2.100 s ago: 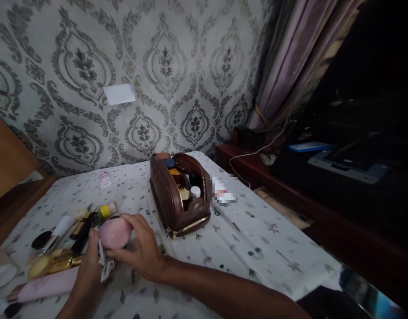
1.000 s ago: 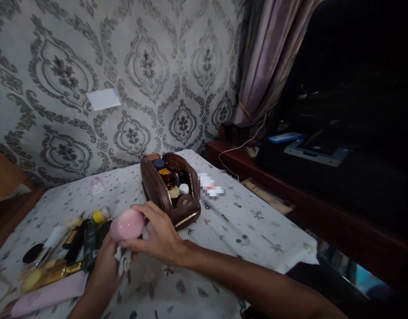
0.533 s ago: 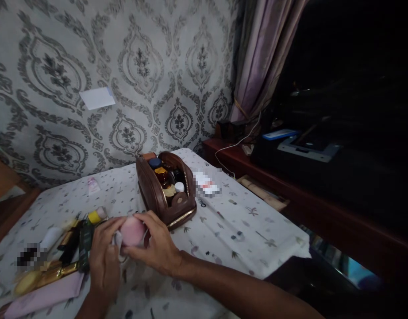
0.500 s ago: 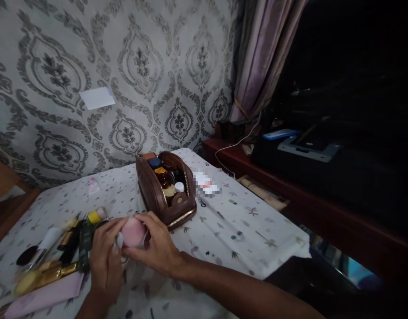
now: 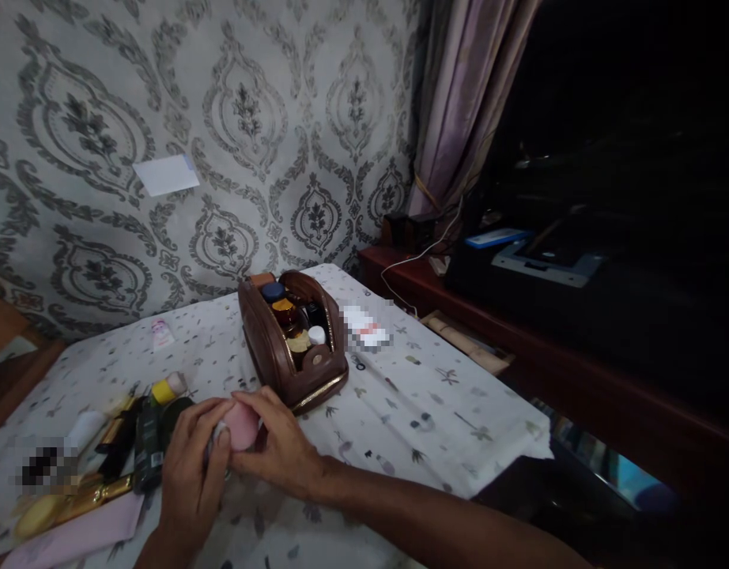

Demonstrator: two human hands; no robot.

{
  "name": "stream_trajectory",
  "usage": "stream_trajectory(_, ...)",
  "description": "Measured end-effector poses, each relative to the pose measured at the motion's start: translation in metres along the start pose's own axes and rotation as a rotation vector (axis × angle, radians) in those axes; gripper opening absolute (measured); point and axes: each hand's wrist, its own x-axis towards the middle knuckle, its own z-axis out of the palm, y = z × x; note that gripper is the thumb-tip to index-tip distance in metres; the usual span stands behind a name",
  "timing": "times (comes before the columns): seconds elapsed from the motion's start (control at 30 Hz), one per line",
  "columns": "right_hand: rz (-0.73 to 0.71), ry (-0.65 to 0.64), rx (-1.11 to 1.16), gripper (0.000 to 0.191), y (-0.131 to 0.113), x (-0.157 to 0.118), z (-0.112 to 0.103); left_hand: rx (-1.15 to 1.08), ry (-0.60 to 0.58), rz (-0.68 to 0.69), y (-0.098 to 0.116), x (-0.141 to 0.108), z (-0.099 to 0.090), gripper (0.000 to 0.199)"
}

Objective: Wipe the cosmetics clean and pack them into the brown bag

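Driving this remotely, I've got a pink container (image 5: pixel 243 427) gripped in my right hand (image 5: pixel 281 442), with my left hand (image 5: pixel 192 458) pinching a white cloth (image 5: pixel 217 431) against it. It's in front of the open brown bag (image 5: pixel 266 348) on the desk (image 5: pixel 424 395), right of a dark bottle (image 5: pixel 147 444).

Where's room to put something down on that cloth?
There's bare patterned cloth between the brown bag and right forearm, and between the bag and small pink tube. It's crowded around the dark green bottle left of the left hand.

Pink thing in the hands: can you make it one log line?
left hand: holding pink thing | right hand: holding pink thing | brown bag: open, things inside
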Motion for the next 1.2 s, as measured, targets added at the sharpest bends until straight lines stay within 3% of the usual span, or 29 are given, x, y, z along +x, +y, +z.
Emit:
stream_trajectory(0.17, 0.034, -0.027, -0.016, 0.069, -0.001, 0.001, 0.000, -0.140, 0.024, -0.145, 0.004, 0.007, -0.003, 0.020)
stream_trajectory(0.4, 0.062, -0.132, 0.019, 0.082, 0.001, 0.000, 0.000, -0.418, 0.024, -0.590, 0.001, 0.014, -0.008, 0.033)
stream_trajectory(0.53, 0.203, -0.106, 0.131, 0.084, -0.004, -0.001, -0.001, -0.555, -0.009, -0.756, 0.001, 0.017, -0.007, 0.039)
stream_trajectory(0.73, 0.490, 0.019, 0.366, 0.078, -0.003, 0.000, 0.006, -0.556, -0.014, -0.805, 0.004, 0.019, -0.006, 0.046)
stream_trajectory(0.9, 0.497, 0.047, 0.495, 0.068, -0.001, 0.000, 0.011, -0.546, 0.063, -0.798, 0.005, 0.015, -0.003, 0.048)
stream_trajectory(1.2, 0.569, -0.043, 0.509, 0.079, -0.002, -0.004, 0.010, -0.492, 0.109, -0.816, 0.000, 0.012, 0.001, 0.043)
